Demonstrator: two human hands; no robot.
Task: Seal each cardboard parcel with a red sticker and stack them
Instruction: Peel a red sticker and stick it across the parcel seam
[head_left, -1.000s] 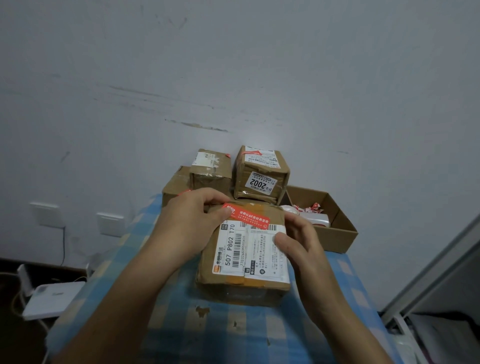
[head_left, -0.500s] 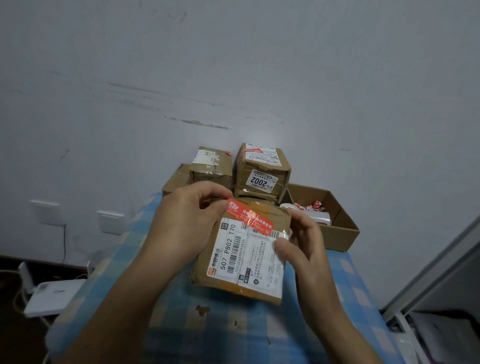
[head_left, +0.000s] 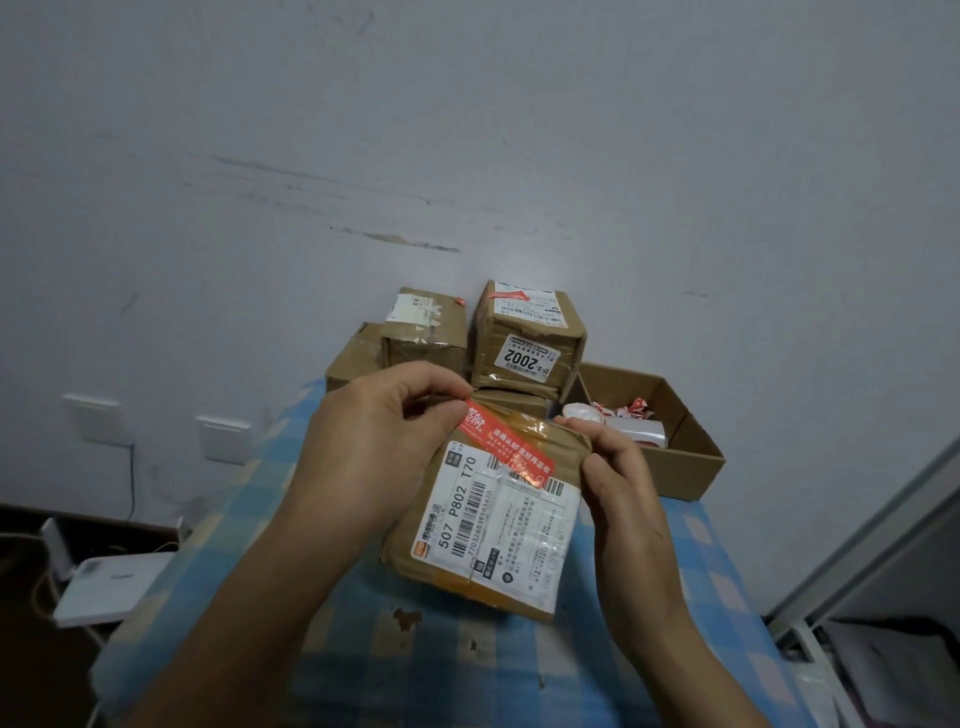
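Now the left hand (head_left: 374, 447) pinches one end of the red sticker (head_left: 506, 449), which lies slantwise across the upper part of a cardboard parcel (head_left: 498, 525). The right hand (head_left: 618, 483) grips that parcel's right edge, so it sits tilted between both hands over the checked desk (head_left: 415, 660). Beyond the hands stand other parcels (head_left: 530, 338); an open box (head_left: 691, 457) lies beyond the right hand.

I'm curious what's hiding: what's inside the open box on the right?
Inside the open box lie red-and-white scraps and a white packet. The near wall hides its floor.
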